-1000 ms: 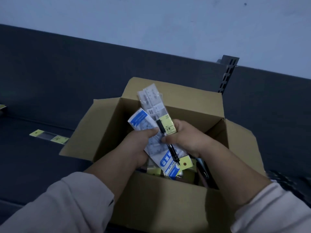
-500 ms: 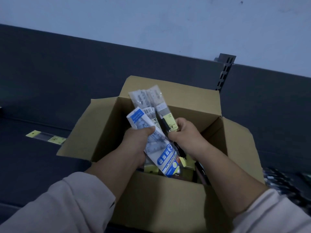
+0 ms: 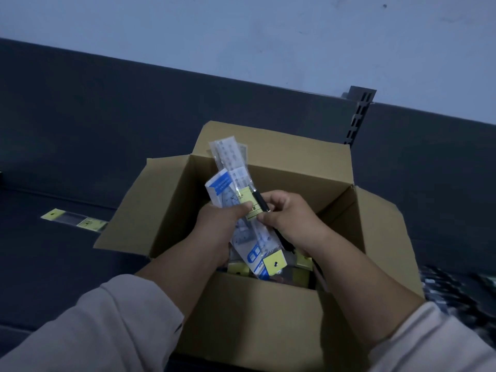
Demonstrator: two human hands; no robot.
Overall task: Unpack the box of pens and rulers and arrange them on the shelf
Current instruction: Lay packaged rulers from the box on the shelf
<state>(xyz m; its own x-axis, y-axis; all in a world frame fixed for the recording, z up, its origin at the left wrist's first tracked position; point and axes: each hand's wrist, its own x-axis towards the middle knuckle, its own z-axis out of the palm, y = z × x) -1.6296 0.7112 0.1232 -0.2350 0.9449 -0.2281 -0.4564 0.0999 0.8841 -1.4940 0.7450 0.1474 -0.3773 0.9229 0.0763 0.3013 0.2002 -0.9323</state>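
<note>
Cardboard box [image 3: 255, 323] stands open on the dark shelf [image 3: 53, 269] in front of me, with its flaps folded outward. Over its mouth my left hand [image 3: 218, 229] grips a fanned bundle of ruler packs [image 3: 228, 157]. These are clear sleeves with printed scales, with a blue-and-white pack [image 3: 218, 187] at the front, and my thumb is pressed across a yellow label. The bundle's lower end, tipped with a yellow header card [image 3: 274, 263], points down into the box.

My right hand [image 3: 294, 220] is curled round a black pen [image 3: 259, 201] that lies slanted against the bundle's right edge. One end of it sticks out above my fingers and the other shows below my palm.

Down inside the box I can see more packs with yellow cards [image 3: 237, 268] lying on the bottom. There are also dark items along the right side that I cannot make out.

A loose ruler pack [image 3: 73, 220] lies flat on the shelf to the left of the box, apart from it. A slotted upright [image 3: 358, 116] rises behind the box's far right corner, below a pale wall [image 3: 241, 36]. Blurred goods [image 3: 456, 288] lie on the shelf at the far right.
</note>
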